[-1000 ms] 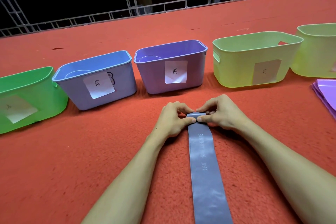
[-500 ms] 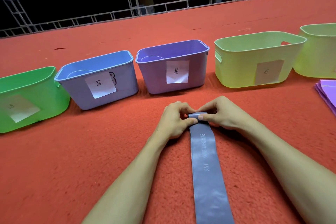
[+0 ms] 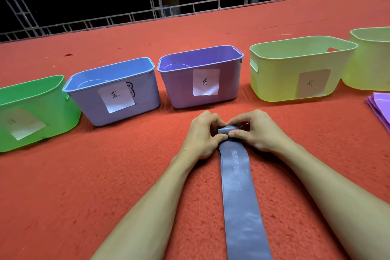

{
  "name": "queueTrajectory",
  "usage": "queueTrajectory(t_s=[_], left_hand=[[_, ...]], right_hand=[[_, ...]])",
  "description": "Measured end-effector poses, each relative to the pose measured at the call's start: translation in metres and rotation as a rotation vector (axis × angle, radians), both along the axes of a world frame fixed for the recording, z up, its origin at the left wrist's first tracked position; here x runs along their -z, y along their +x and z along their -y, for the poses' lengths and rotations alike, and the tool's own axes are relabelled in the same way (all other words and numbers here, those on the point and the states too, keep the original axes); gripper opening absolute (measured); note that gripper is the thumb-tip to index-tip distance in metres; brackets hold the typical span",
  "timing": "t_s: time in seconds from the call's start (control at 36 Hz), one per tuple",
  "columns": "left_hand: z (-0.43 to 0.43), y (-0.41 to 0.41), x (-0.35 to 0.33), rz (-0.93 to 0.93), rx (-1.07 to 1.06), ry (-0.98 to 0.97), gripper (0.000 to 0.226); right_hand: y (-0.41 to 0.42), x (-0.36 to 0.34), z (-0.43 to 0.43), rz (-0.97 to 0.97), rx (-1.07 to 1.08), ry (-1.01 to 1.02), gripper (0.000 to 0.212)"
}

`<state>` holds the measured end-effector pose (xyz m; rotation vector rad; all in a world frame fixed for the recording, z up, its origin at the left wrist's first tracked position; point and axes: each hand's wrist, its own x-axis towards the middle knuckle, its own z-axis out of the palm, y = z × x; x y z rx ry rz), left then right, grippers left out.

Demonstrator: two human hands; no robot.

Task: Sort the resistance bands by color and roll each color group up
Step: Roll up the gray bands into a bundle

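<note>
A long grey-blue resistance band [image 3: 238, 188] lies flat on the red carpet and runs from between my hands toward me. Its far end is wound into a small roll [image 3: 226, 130]. My left hand [image 3: 202, 135] and my right hand [image 3: 256, 131] pinch that roll from either side, thumbs pressed on its near face. A stack of purple bands [image 3: 381, 107] lies at the right edge, partly cut off.
Labelled bins stand in a row behind my hands: green [image 3: 52, 112], blue [image 3: 145, 95], purple [image 3: 181, 88], pale yellow-green [image 3: 274, 82], and another yellow-green one [image 3: 367, 74] at far right. A metal railing [image 3: 130, 17] borders the carpet's far edge.
The roll at the band's far end has grown slightly thicker and moved a little toward me. Both hands keep their pinch on it.
</note>
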<state>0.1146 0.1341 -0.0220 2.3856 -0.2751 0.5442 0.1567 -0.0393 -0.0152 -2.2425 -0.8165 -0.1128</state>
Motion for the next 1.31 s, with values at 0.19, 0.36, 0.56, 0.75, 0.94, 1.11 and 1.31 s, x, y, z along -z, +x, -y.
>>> queueTrajectory(t_s=[0.19,0.36,0.56,0.75,0.94,1.11,1.31], left_hand=[[-0.001,0.002,0.002,-0.032,0.007,-0.058,0.020],[-0.005,0.005,0.004,-0.163,0.065,-0.206,0.031],[-0.008,-0.001,-0.003,-0.284,0.153,-0.362,0.026],[-0.013,-0.003,-0.003,-0.294,0.169,-0.313,0.022],[-0.011,-0.004,-0.001,-0.228,0.140,-0.182,0.021],[-0.007,-0.004,0.000,-0.155,0.119,-0.147,0.020],[-0.007,-0.004,-0.002,-0.063,0.081,-0.030,0.020]], right_hand=[[0.001,0.002,-0.002,-0.007,0.029,0.044,0.026],[0.001,0.005,-0.003,-0.025,0.048,0.058,0.026],[-0.002,0.002,-0.002,-0.001,0.043,0.068,0.026],[-0.002,0.003,-0.003,-0.001,0.030,0.096,0.025],[-0.003,0.004,-0.003,-0.043,0.009,0.145,0.025],[-0.004,0.003,-0.001,-0.084,-0.005,0.182,0.027],[-0.003,0.007,-0.001,0.007,0.027,0.129,0.029]])
